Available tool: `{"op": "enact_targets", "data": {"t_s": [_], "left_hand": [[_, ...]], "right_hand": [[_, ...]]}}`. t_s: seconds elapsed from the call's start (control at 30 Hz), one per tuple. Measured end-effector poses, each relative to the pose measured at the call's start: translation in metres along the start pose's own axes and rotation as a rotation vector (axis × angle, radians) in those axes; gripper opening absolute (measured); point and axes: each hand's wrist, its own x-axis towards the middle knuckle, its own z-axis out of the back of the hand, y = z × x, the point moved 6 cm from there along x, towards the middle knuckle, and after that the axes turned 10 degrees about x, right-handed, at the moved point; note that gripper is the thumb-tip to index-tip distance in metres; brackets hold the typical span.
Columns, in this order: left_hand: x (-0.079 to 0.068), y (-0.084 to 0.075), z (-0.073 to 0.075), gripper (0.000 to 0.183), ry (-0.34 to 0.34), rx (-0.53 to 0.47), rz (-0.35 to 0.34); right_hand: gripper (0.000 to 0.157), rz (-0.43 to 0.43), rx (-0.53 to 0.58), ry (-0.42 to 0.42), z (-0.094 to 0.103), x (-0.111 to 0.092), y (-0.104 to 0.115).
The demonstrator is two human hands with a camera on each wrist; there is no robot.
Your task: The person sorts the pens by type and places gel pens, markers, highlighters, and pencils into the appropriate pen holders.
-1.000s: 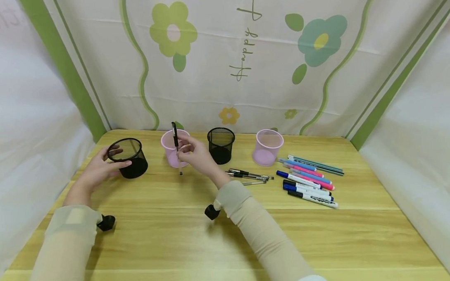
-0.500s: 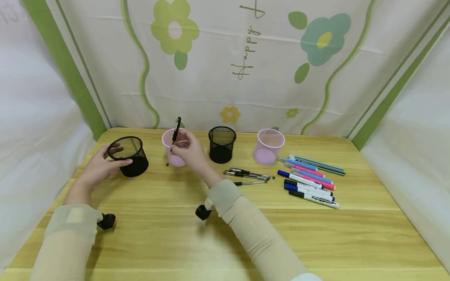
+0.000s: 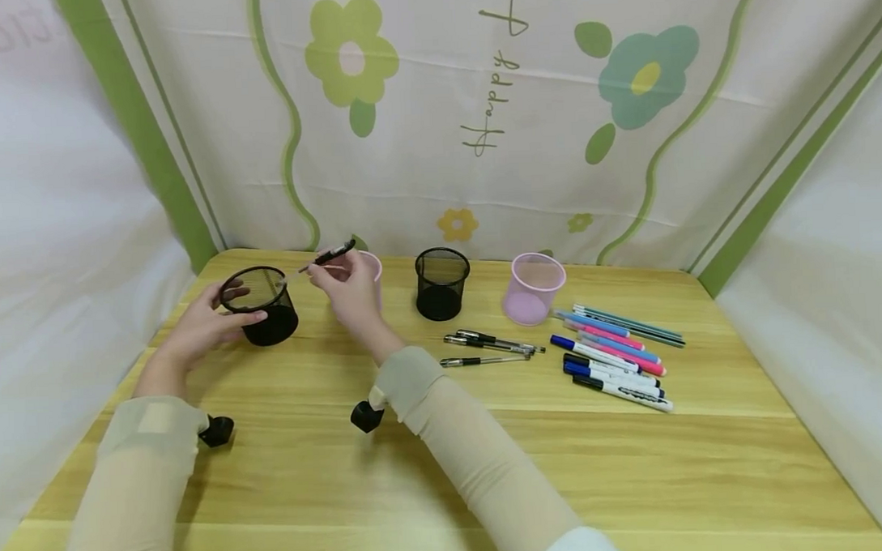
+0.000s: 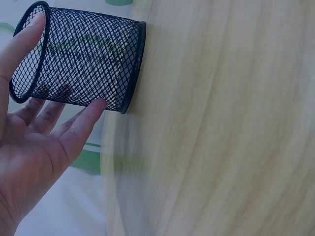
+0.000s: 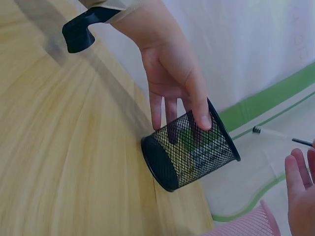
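Observation:
At the table's left, my left hand point(image 3: 202, 324) holds a black mesh pen cup point(image 3: 271, 323) upright, thumb on the near side and fingers round behind. The left wrist view shows the thumb by the rim of this cup point(image 4: 88, 54) and fingers along its mesh. My right hand point(image 3: 354, 299) pinches a black-capped clear gel pen point(image 3: 334, 253) in the air. The pen slants down to the left, its far end close to the cup's rim. In the right wrist view that pen's clear end point(image 5: 268, 132) appears just off the cup's mouth point(image 5: 224, 129).
A pink mesh cup point(image 3: 375, 270) is partly hidden behind my right hand. Farther right stand another black cup point(image 3: 442, 296) and a pink cup point(image 3: 532, 297). Several gel pens point(image 3: 494, 342), white markers point(image 3: 620, 383), pink and blue pens point(image 3: 611, 334) and pencils point(image 3: 628, 324) lie there.
My right hand has moved left towards the held cup, and the gel pen has swung from upright to a slant. The left hand keeps its hold on the cup.

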Motion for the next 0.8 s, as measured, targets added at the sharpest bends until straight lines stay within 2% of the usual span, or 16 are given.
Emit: {"op": "enact_targets", "data": {"t_s": [0.13,0.27,0.4,0.57,0.8], "left_hand": [[0.001,-0.001,-0.001,0.095,0.003,-0.001,0.009],[0.002,-0.003,-0.001,0.096,0.005,-0.017,0.006],[0.003,-0.004,-0.001,0.096,0.004,-0.031,-0.002],[0.003,-0.002,-0.001,0.096,0.0,-0.037,0.001],[0.001,0.001,0.001,0.097,0.001,-0.035,0.013]], "right_hand": [[0.021,0.004,-0.029,0.009,-0.006,0.0,-0.007],[0.02,0.022,-0.145,0.033,-0.01,-0.001,-0.012],[0.022,-0.007,-0.22,0.052,-0.013,-0.002,-0.016],[0.026,-0.075,-0.268,0.072,-0.014,-0.002,-0.023],[0.034,-0.066,-0.274,0.113,-0.013,-0.004,-0.025]]}}
